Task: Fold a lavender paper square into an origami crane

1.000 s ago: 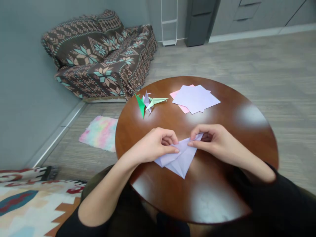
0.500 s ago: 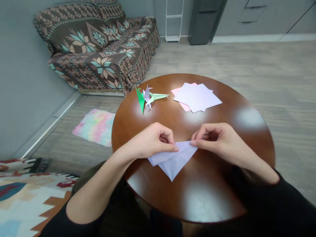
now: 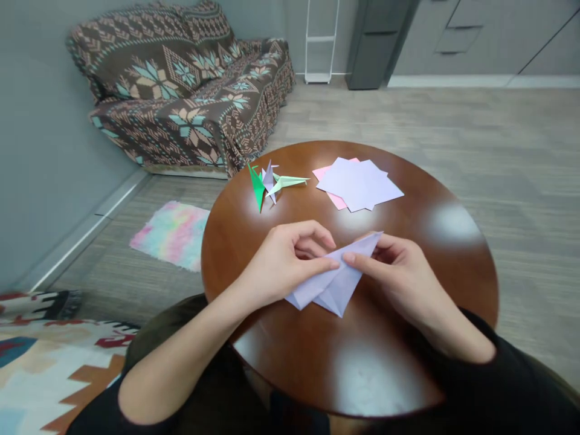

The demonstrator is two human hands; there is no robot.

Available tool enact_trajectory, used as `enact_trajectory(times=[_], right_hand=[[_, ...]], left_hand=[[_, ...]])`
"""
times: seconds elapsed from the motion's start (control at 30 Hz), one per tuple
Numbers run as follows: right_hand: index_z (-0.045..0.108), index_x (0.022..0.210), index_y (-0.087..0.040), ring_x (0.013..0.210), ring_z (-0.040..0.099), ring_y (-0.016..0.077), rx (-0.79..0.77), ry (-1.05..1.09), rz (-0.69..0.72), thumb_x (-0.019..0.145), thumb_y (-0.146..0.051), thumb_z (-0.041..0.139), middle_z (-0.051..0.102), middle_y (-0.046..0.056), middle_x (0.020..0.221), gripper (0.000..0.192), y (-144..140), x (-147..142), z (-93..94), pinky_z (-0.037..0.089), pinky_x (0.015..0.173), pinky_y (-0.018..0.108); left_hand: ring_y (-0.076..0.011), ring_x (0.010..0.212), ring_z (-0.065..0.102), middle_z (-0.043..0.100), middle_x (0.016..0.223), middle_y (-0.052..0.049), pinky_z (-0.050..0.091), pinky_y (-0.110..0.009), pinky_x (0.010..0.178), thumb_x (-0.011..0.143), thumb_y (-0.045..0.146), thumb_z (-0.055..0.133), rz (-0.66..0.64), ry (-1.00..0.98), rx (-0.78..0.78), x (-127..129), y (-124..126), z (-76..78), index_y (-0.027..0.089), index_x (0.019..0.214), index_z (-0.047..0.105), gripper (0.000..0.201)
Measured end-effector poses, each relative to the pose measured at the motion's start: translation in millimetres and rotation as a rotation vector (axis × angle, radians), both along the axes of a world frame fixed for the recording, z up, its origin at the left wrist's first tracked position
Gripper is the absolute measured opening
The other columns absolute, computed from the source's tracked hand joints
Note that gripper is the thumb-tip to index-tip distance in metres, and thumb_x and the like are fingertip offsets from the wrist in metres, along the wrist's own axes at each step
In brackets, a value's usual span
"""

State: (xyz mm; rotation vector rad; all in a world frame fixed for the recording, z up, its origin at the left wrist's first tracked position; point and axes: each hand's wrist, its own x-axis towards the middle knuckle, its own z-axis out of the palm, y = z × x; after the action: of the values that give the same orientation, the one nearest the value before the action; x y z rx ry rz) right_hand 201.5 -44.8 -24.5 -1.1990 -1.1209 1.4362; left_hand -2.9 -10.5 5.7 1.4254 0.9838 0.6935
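A folded sheet of lavender origami paper (image 3: pixel 347 281) is held between my two hands above the near half of the table, tilted with one sharp corner pointing up and right. My left hand (image 3: pixel 294 257) pinches its upper left part, thumb on top, the index finger lifted and curved above the edge. On the right side, my right hand (image 3: pixel 399 266) grips the paper with the thumb pressed on the front face and fingers behind. The fingers behind the paper are partly hidden.
The round brown table (image 3: pixel 389 350) bears a green paper crane (image 3: pixel 257 188), a lavender crane (image 3: pixel 269 180) and a pale green crane (image 3: pixel 287 181) at the back left. Lavender and pink paper sheets (image 3: pixel 360 184) lie stacked at the back right. Beyond stands a covered sofa (image 3: pixel 181 90).
The paper has turned anticlockwise, so its right corner now points up. My right thumb has moved onto its front face, and my left index finger has lifted away from the edge.
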Motion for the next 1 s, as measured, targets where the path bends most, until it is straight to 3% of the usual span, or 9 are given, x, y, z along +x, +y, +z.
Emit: enact_trajectory(times=[0.1, 0.4, 0.53, 0.67, 1.0], right_hand=[[0.081, 0.083, -0.019, 0.071, 0.067, 0.0157, -0.005, -0.015, -0.003, 0.077, -0.037, 0.089, 0.080, 0.004, 0.081, 0.021, 0, 1, 0.7, 0.052, 0.067, 0.026], [0.082, 0.080, -0.019, 0.070, 0.066, 0.0158, -0.021, -0.026, 0.014, 0.078, -0.037, 0.088, 0.079, 0.004, 0.077, 0.019, 0, 4, 0.4, 0.051, 0.065, 0.026], [0.079, 0.074, -0.019, 0.061, 0.058, 0.0114, 0.008, -0.048, -0.056, 0.078, -0.036, 0.088, 0.072, 0.001, 0.066, 0.020, 3, 5, 1.8, 0.044, 0.055, 0.023], [0.080, 0.077, -0.020, 0.061, 0.057, 0.0126, 0.012, -0.008, -0.083, 0.077, -0.037, 0.089, 0.071, 0.001, 0.068, 0.019, 4, 7, 0.9, 0.044, 0.054, 0.024], [0.080, 0.080, -0.024, 0.075, 0.069, 0.0186, 0.024, 0.085, -0.127, 0.082, -0.039, 0.085, 0.076, 0.002, 0.079, 0.016, 5, 8, 0.1, 0.060, 0.077, 0.033]], left_hand=[[-0.0132, 0.064, 0.069, 0.079, 0.075, -0.004, 0.049, -0.018, 0.056, 0.076, 0.026, 0.086, -0.007, 0.011, 0.003, -1, -1, 1.6, 0.014, 0.098, 0.075, 0.027], [-0.0115, 0.065, 0.069, 0.079, 0.074, -0.003, 0.049, -0.016, 0.057, 0.077, 0.021, 0.083, -0.049, 0.056, -0.061, -4, 0, 5.1, 0.013, 0.082, 0.080, 0.010], [-0.0115, 0.064, 0.068, 0.079, 0.074, -0.003, 0.049, -0.017, 0.058, 0.074, 0.021, 0.084, -0.060, 0.083, -0.102, -7, 3, 4.6, 0.013, 0.080, 0.080, 0.011], [-0.0122, 0.063, 0.067, 0.078, 0.073, -0.004, 0.048, -0.018, 0.057, 0.072, 0.024, 0.085, -0.047, 0.104, -0.119, -9, 6, 3.5, 0.013, 0.079, 0.079, 0.015], [-0.0127, 0.062, 0.066, 0.076, 0.071, -0.004, 0.047, -0.019, 0.055, 0.070, 0.028, 0.087, -0.061, 0.098, -0.126, -12, 9, 3.0, 0.013, 0.078, 0.077, 0.019]])
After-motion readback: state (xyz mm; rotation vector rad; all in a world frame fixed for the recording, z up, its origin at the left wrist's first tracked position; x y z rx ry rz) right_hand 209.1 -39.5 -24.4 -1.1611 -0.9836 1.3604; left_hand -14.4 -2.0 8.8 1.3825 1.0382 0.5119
